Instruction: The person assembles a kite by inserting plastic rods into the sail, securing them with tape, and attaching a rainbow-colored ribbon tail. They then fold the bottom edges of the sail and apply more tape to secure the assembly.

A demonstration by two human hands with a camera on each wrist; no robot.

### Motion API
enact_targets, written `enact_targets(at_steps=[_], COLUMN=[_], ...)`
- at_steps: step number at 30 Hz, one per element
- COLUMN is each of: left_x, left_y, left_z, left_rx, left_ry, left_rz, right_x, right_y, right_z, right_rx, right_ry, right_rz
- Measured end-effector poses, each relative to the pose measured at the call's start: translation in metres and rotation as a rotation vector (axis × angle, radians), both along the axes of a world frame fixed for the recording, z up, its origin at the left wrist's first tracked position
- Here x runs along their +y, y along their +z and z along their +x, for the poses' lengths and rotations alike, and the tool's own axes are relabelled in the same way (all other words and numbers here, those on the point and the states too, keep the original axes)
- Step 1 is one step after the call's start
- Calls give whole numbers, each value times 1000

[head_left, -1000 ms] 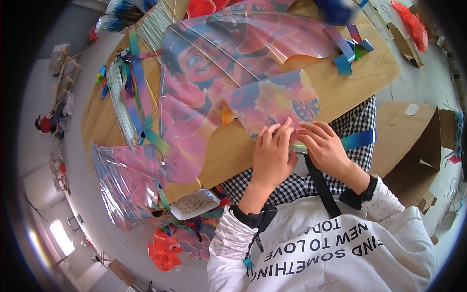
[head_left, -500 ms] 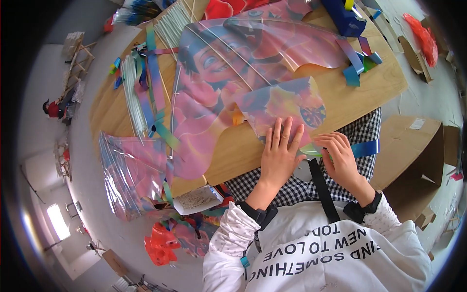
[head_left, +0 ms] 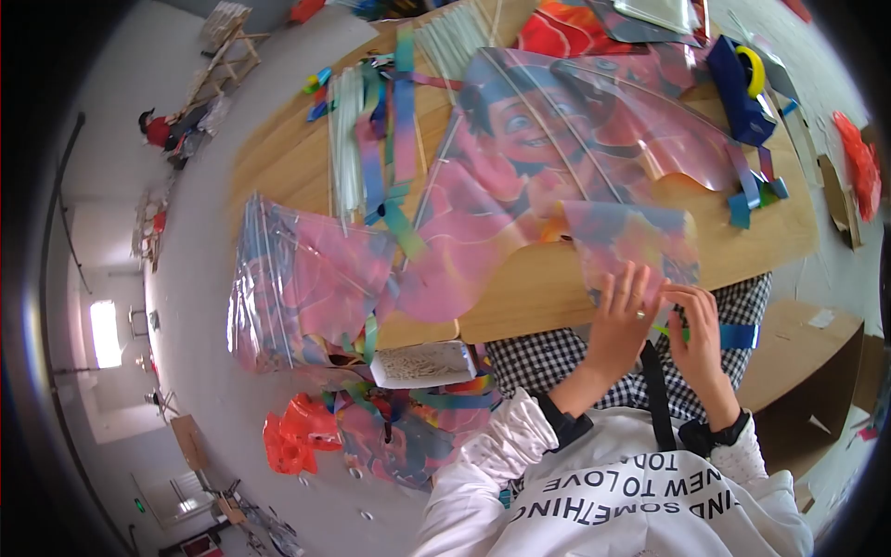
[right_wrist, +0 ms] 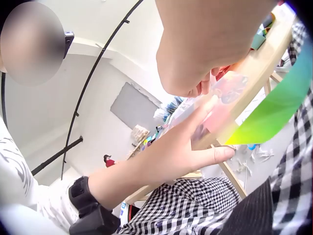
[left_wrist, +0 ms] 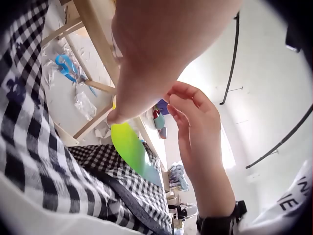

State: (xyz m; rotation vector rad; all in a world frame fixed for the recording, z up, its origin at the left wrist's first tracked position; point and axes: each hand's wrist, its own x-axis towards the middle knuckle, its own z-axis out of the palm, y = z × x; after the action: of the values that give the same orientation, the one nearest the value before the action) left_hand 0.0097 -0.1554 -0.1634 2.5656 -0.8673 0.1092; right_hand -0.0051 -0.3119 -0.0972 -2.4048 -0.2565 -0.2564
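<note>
A pink and blue kite (head_left: pixel 520 176) printed with a cartoon face lies on the wooden table (head_left: pixel 520 302), thin rods across it. Its narrow lower panel (head_left: pixel 631 241) reaches the table's near edge. My left hand (head_left: pixel 619 320) rests on that panel's end with straight fingers. Close beside it, my right hand (head_left: pixel 698 334) bends its fingers loosely at the panel's corner, fingertips partly hidden. A shiny green-to-blue ribbon (right_wrist: pixel 281 105) runs from under the hands across the lap. In the left wrist view the ribbon (left_wrist: pixel 129 147) hangs just below the left thumb.
White rods (head_left: pixel 348 139) and coloured ribbons (head_left: pixel 399 121) lie at the table's left. A blue tape dispenser (head_left: pixel 742 97) stands at the far right. A white box (head_left: pixel 422 365) of small pieces sits at the near edge. A cardboard box (head_left: pixel 803 348) stands right.
The head view has turned, shifting the scene rightward. The left hand's spread fingers have drawn together, and the right hand has come up close to them at the panel.
</note>
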Motion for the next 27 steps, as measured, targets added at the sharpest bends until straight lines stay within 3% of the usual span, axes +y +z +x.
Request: enact_targets(at_steps=[2,5,6,9,10,15,18,21,27], left_x=[-4,-6,-2,15,20,74,86,86,66], left_y=[1,8,26,38,47,65,63,57,56], left_z=[-5,-15,-15,-30,-28,-4,-3,-13,-26], left_rx=[-76,55,-73,316,186,117,147,243,349], left_ry=[14,-39,-3,-206,-128,91,140,170,80], left_rz=[-74,-131,-229,-411,-509,-389,-375,-390,-389], right_x=[-6,-9,-10,-7,-4,-21,-51,-94,-125], right_y=[-3,-3,-3,-6,-6,3,-5,-13,-53], right_z=[2,6,6,9,11,26,52,84,105], right_rx=[-4,-5,2,21,18,11,-51,-45,100], right_ry=[-12,-22,-19,0,6,-26,-255,-426,-450], right_rz=[-24,-51,-66,-76,-80,-142,-169,-55,-307])
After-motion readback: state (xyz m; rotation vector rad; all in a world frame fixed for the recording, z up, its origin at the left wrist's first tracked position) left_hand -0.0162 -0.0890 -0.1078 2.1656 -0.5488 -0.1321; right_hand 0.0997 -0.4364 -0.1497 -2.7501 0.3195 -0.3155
